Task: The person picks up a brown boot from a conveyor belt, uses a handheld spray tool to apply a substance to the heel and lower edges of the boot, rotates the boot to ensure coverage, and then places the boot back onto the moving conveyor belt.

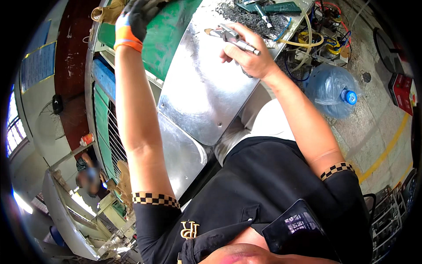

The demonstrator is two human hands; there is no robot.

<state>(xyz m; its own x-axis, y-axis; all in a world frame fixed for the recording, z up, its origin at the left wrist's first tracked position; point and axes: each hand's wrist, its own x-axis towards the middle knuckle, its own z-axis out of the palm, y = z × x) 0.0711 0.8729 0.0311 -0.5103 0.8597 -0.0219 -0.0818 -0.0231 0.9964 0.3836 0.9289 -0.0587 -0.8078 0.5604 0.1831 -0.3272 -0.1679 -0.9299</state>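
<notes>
My right hand (252, 55), bare, is closed around a slim silver metal tool (246, 46) with a tapered tan tip. It is held over a shiny metal plate (189, 92). My left hand (138, 20) wears a black and orange work glove and reaches to the top edge over a green surface (169, 33). Its fingers are partly cut off there, so whether they grip anything is hidden. Next to it lies a tan glove-like item (105, 12). Beyond my right hand, a green tool (283, 7) and a silver-tipped piece (265, 18) lie on dark grit (237, 12).
A large clear water jug (332, 90) with a blue cap stands on the floor at right. Yellowish hoses (310, 42) and tangled wiring run beside the plate. A second metal plate (176, 147) is nearer my body. Another person (90, 176) is at far left.
</notes>
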